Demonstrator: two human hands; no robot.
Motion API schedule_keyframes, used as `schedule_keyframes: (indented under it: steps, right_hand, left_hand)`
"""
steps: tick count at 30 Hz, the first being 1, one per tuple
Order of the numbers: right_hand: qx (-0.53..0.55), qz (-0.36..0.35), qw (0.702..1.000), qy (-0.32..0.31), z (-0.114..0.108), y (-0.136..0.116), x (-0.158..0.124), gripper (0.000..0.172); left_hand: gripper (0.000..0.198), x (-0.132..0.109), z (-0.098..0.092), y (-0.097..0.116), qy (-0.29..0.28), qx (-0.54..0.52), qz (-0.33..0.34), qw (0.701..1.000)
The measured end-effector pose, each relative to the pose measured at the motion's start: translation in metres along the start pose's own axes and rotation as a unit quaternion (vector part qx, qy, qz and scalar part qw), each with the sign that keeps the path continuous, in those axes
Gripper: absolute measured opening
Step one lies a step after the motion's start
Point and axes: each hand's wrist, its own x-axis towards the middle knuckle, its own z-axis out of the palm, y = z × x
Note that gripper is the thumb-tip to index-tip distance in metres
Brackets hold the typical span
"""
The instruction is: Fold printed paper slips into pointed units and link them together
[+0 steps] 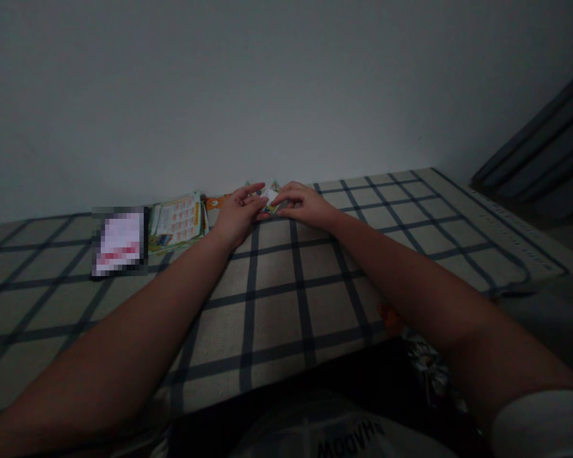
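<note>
A small printed paper piece (271, 196), white with green, yellow and blue patches, is between my two hands near the back of the table. My left hand (239, 215) pinches its left side, with the thumb on the paper and the index finger stretched behind it. From the right, my right hand (304, 205) grips the other side between thumb and fingers. Pointed paper corners show just behind the piece. Whether it is folded or in several parts I cannot tell in the dim light.
Left of my hands lie stacked printed sheets (177, 221) and an orange bear picture (214, 202). A dark-edged device with a blurred, lit screen (120, 242) rests farther left. The checked tablecloth (277, 305) meets a grey wall (286, 89); a dark curtain (544, 146) hangs at right.
</note>
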Motion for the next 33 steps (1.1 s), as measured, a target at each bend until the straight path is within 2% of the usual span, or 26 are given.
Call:
schedule_keyframes:
  steps: [8, 16, 22, 27, 33]
  right_hand:
    - [0.010, -0.009, 1.000, 0.009, 0.0012, 0.0011, 0.0003, 0.016]
    - [0.007, 0.006, 1.000, 0.023, 0.0005, -0.0043, 0.0005, 0.018]
    - [-0.049, -0.037, 0.998, 0.015, -0.0009, -0.0044, 0.0000, 0.020]
    - [-0.077, -0.055, 0.995, 0.043, -0.0010, -0.0012, 0.0005, 0.025]
    - [-0.093, -0.082, 0.992, 0.038, -0.0016, -0.0006, 0.0043, 0.018]
  left_hand:
    - [0.051, -0.0016, 0.0032, 0.0037, -0.005, 0.021, -0.018, 1.000]
    - [0.046, -0.0016, 0.0025, 0.0018, -0.026, -0.022, 0.000, 0.999]
    - [0.047, -0.0003, 0.0008, 0.0002, -0.020, -0.030, 0.002, 0.999]
    - [0.046, -0.0010, 0.0011, 0.0016, -0.021, -0.035, -0.003, 0.999]
    - [0.045, -0.0001, 0.0020, 0.0006, -0.014, -0.032, -0.011, 0.999]
